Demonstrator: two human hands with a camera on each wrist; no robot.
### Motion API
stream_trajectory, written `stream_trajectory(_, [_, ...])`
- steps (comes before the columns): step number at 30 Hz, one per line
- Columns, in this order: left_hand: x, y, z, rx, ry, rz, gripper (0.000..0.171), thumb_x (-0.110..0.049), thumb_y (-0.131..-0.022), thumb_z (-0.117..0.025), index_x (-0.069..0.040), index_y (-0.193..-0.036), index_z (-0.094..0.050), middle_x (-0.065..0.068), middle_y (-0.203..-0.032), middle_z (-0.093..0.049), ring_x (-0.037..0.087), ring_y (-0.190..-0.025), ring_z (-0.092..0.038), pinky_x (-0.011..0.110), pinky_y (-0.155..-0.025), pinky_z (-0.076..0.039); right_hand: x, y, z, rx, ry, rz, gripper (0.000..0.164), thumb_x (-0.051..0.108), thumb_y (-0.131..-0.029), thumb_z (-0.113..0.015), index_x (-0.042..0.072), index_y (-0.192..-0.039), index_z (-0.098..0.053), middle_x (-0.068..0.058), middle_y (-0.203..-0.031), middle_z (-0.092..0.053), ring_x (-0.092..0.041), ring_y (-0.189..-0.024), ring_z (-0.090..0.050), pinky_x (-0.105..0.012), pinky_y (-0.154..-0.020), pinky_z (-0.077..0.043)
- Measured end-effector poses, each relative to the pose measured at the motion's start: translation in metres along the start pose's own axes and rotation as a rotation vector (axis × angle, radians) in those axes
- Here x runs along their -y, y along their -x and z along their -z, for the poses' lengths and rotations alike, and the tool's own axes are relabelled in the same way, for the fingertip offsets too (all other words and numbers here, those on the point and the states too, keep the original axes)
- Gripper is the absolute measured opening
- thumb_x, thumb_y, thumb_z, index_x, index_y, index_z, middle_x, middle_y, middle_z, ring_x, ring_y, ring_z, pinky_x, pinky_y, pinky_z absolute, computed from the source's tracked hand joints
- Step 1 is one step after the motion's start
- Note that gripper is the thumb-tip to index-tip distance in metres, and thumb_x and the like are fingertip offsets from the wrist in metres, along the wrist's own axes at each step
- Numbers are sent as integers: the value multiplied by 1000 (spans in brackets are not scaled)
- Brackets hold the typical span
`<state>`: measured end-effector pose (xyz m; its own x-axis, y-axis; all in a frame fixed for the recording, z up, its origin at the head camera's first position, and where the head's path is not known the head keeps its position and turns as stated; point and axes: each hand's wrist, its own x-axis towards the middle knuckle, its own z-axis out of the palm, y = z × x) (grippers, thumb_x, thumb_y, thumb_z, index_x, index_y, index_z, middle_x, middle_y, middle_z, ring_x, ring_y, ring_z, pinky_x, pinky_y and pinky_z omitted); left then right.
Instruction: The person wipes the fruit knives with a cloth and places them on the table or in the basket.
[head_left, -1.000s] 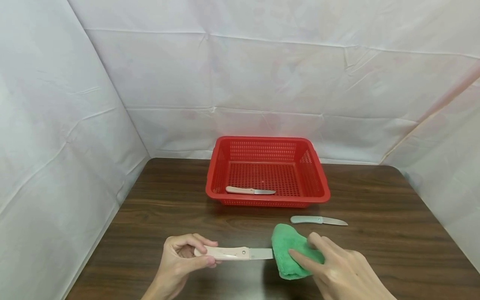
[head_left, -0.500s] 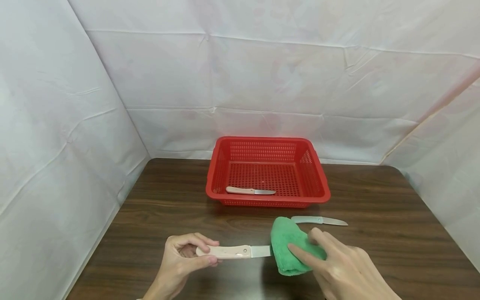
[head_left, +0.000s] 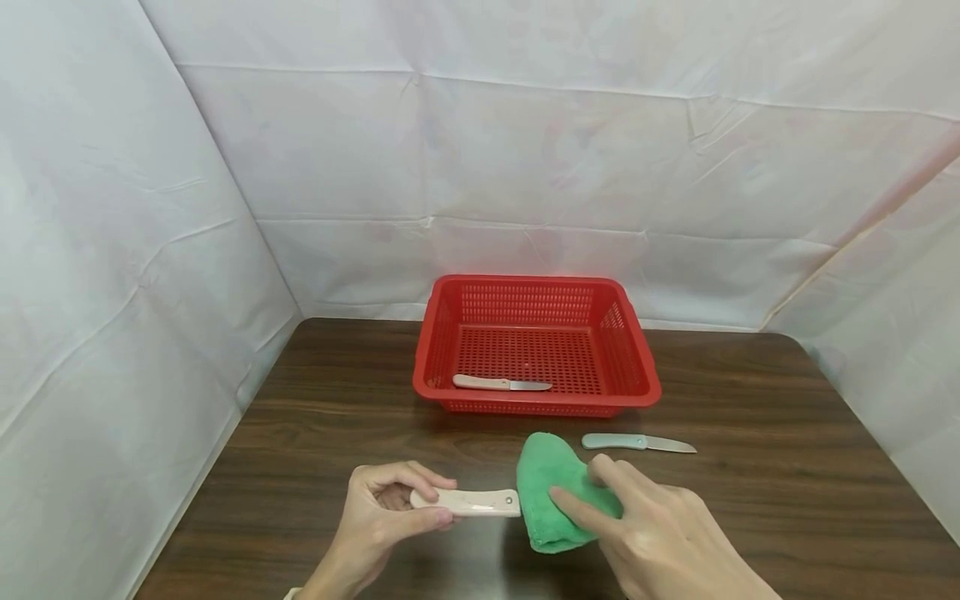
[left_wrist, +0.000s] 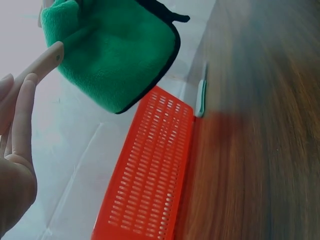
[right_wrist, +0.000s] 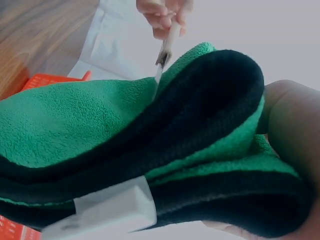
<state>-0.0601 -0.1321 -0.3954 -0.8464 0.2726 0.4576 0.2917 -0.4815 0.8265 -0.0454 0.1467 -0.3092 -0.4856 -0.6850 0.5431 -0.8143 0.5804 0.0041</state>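
Note:
A knife with a pale pinkish handle [head_left: 480, 502] is held by its butt end between the thumb and fingers of my left hand [head_left: 382, 517]. My right hand [head_left: 652, 525] pinches a folded green cloth [head_left: 555, 492] around the blade. In the head view the cloth hides the whole blade and reaches the handle's rivet end. A short stretch of the blade [right_wrist: 159, 75] shows in the right wrist view, entering the fold. Dark edging [left_wrist: 172, 50] borders the cloth. A second knife with a pale green handle [head_left: 615, 442] lies on the table just beyond the cloth.
Behind the hands stands a red perforated basket [head_left: 648, 367], holding another pink-handled knife [head_left: 483, 382] along its near side. The dark wooden table [head_left: 315, 417] meets white fabric walls [head_left: 525, 150] at the back and sides.
The cloth and right hand have moved left along the blade, covering the part that showed before. My left hand with the knife has shifted slightly right.

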Motion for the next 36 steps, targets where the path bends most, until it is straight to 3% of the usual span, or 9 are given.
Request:
stream_trajectory(7, [0, -1, -1, 9, 56, -6, 24, 27, -67, -54, 8, -80, -59, 27, -91, -60, 38, -66, -62, 49, -53, -50, 2, 2, -1, 119, -49, -45, 47, 27, -86, -20, 27, -107, -62, 0, -90, -44, -6, -67, -38, -5, -38, -24])
stream_trajectory(11, [0, 1, 0, 14, 75, -15, 24, 28, -67, -53, 9, -79, -58, 26, -92, -61, 39, -66, -62, 50, -53, -50, 1, 4, 1, 189, -45, -49, 32, 21, -83, -47, 28, -110, -60, 0, -91, -44, -6, -67, -37, -4, -39, -24])
stream_trajectory(14, [0, 3, 1, 16, 80, -25, 25, 29, -66, -52, 8, -79, -58, 25, -92, -61, 39, -67, -61, 50, -53, -50, -1, 7, 2, 232, -39, -53, 37, 20, -77, -58, 29, -113, -59, 0, -93, -44, -6, -68, -38, -3, -39, -24])
stream_trajectory(15, [0, 3, 2, 15, 81, -29, 25, 29, -66, -52, 8, -79, -58, 25, -92, -61, 40, -66, -61, 50, -53, -50, -1, 8, 2, 230, -35, -54, 34, 22, -80, -56, 29, -112, -59, 0, -93, -44, -6, -68, -38, -3, -39, -24])
stream_trajectory(17, [-1, 5, 4, 11, 80, -35, 27, 29, -66, -51, 7, -79, -58, 26, -92, -61, 39, -66, -62, 50, -52, -50, -2, 11, 1, 195, -31, -54, 33, 25, -86, -39, 28, -110, -61, 0, -92, -44, -6, -66, -37, -3, -38, -21])
stream_trajectory(21, [-4, 7, 8, 3, 73, -41, 29, 30, -66, -51, 6, -80, -59, 26, -92, -61, 37, -66, -62, 48, -52, -51, -4, 16, 0, 140, -10, -64, 54, 27, -85, -13, 28, -106, -62, 1, -90, -43, -5, -66, -36, -4, -37, -18])
stream_trajectory(28, [-9, 11, 15, 10, 67, -41, 32, 30, -67, -48, 5, -83, -60, 25, -94, -61, 38, -67, -62, 46, -53, -52, -7, 21, 1, 141, 11, -76, 52, 27, -86, -14, 29, -106, -62, 1, -90, -43, -4, -63, -34, -4, -37, -15])
stream_trajectory(36, [-9, 13, 17, 8, 46, -14, 32, 30, -67, -49, 5, -83, -61, 24, -93, -61, 34, -67, -63, 48, -53, -51, -8, 20, 2, 82, 20, -69, 51, 26, -88, -16, 27, -103, -64, 1, -87, -43, -6, -66, -38, -4, -36, -15])
